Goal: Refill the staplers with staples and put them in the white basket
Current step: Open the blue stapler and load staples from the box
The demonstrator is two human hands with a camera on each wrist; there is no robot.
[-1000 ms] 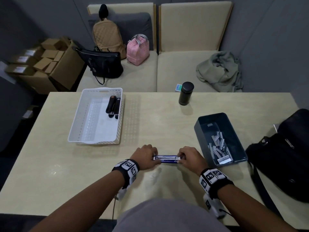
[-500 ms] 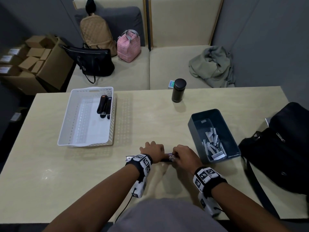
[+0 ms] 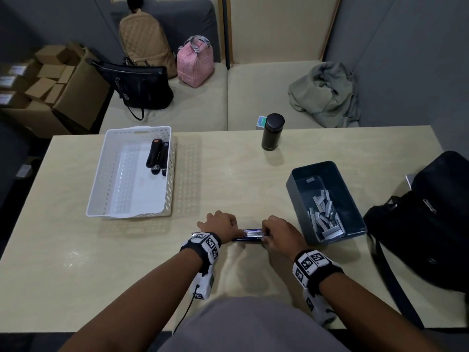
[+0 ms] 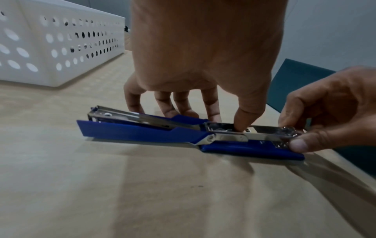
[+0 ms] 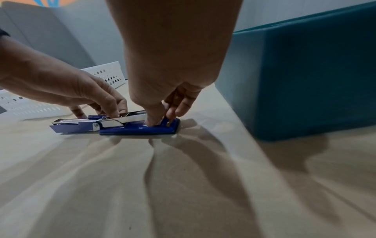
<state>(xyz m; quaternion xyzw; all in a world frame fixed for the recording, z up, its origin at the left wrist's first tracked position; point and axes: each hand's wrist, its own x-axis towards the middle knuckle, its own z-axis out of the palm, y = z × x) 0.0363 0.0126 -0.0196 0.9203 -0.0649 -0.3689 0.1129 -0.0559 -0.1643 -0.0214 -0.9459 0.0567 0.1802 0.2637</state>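
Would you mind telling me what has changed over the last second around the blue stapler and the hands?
Little changed. The left hand shifted along the opened blue stapler toward its middle and back slightly; its thumb now presses into the metal channel. The right hand kept pinching the stapler's right end. The white basket with two black staplers and the staple bin stayed put.

The person is wearing black wristbands carrying black-and-white square marker tags, white camera units hanging beneath, and a grey top.
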